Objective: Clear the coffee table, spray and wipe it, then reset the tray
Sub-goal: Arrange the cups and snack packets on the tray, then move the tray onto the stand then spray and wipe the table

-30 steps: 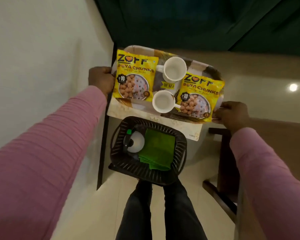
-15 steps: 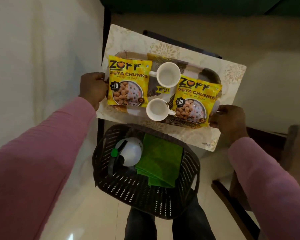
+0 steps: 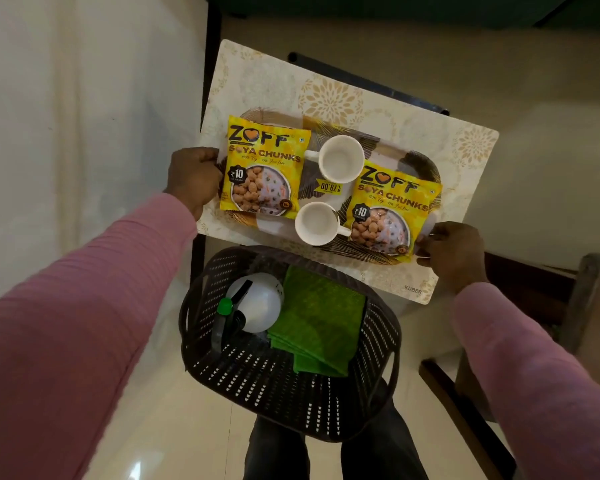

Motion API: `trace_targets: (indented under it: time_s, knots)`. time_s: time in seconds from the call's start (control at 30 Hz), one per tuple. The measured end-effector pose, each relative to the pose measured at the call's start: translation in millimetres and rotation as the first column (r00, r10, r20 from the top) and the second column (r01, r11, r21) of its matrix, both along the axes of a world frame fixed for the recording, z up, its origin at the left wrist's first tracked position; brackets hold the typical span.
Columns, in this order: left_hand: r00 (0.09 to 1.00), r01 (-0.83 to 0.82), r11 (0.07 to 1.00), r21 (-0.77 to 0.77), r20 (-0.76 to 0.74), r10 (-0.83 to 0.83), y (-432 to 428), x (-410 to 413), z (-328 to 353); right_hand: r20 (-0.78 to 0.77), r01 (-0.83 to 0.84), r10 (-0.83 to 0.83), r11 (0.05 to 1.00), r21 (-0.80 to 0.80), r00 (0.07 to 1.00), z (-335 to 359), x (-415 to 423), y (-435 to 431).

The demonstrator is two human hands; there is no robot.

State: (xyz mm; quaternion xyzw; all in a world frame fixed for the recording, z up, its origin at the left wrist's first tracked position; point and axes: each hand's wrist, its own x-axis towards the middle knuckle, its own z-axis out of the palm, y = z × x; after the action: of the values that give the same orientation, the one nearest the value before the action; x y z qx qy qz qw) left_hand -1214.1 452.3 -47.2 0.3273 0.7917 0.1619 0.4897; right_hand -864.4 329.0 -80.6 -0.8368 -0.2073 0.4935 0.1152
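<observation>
A patterned tray (image 3: 420, 161) sits over the small coffee table (image 3: 326, 95), which has a cream floral top. On the tray lie two yellow soya chunks packets (image 3: 264, 171) (image 3: 392, 209) and two white cups (image 3: 340, 157) (image 3: 316, 223). My left hand (image 3: 194, 178) grips the tray's left edge. My right hand (image 3: 451, 251) grips its right edge beside the right packet. Whether the tray touches the tabletop I cannot tell.
A black perforated basket (image 3: 291, 386) stands in front of the table, holding a white spray bottle (image 3: 253, 306) with a green nozzle and a folded green cloth (image 3: 319, 323). A white wall runs along the left. Dark wooden furniture (image 3: 534, 306) stands at the right.
The view has shifted so more of the tabletop shows beyond the tray. Both hands keep their grip on the tray's edges, and the basket appears nearer.
</observation>
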Motion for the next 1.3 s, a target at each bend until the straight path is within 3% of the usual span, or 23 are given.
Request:
trace_targets:
  time_s: [0.37,0.47,0.53,0.63,0.73,0.8,0.9,1.0,1.07,1.17,1.3]
  knots:
    - [0.997,0.075,0.989,-0.131,0.008,-0.074,2,-19,-11,0.056,-0.025,0.031,0.994,-0.107,0.998,3,-8,-4]
    - [0.994,0.110,0.989,-0.096,-0.009,-0.111,-3,-19,-9,0.178,-0.053,0.073,0.992,-0.116,0.981,7,-14,-2]
    - [0.992,0.113,0.993,-0.021,-0.055,-0.114,-11,-18,-1,0.334,-0.062,0.072,0.997,-0.040,0.940,24,-22,0]
    - [0.997,0.071,0.987,0.147,-0.020,-0.069,-38,-14,29,0.454,-0.124,0.008,0.966,0.226,0.891,68,-40,-5]
    - [0.986,0.162,0.957,0.239,0.002,-0.167,-85,-15,66,0.446,-0.256,0.016,0.836,0.485,0.895,113,-67,-28]
    - [0.969,0.242,0.943,0.230,-0.007,-0.247,-118,-23,80,0.388,-0.352,0.147,0.766,0.537,0.910,141,-92,-49]
    - [0.944,0.316,0.935,0.158,0.045,-0.327,-159,-40,85,0.309,-0.568,0.477,0.674,0.472,0.823,148,-129,-84]
    - [0.866,0.484,0.868,0.113,0.078,-0.493,-179,-46,87,0.272,-0.798,0.757,0.515,0.312,0.595,111,-155,-105]
    - [0.797,0.587,0.804,0.097,0.102,-0.595,-184,-47,85,0.243,-0.867,0.833,0.464,0.180,0.497,84,-167,-105]
    - [0.674,0.731,0.678,0.078,0.075,-0.735,-189,-42,73,0.246,-0.883,0.853,0.469,0.026,0.460,54,-176,-92]
    - [0.685,0.718,0.689,0.102,0.071,-0.725,-197,-35,57,0.258,-0.882,0.872,0.456,-0.118,0.416,30,-178,-79]
